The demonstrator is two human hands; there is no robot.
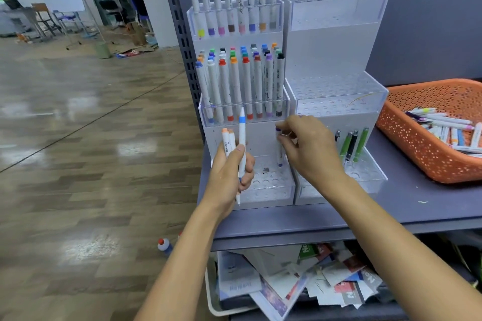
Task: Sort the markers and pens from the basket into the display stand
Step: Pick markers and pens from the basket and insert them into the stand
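— Grey bench [417, 206] carries the display stand [333, 60]; the basket [417, 143] sits far right. Hands?
— Right hand [310, 148] pinches a purple-ended marker [279, 156] at its top, fingers curled. Its long axis is vertical, lower end pointing down at the near bottom tier's holes, directly beneath my hand. Whether it is seated, I cannot tell.
— Left?
— Left hand [229, 172] grips spare markers [242, 138] upright, just left. I judge a straight descent suffices.
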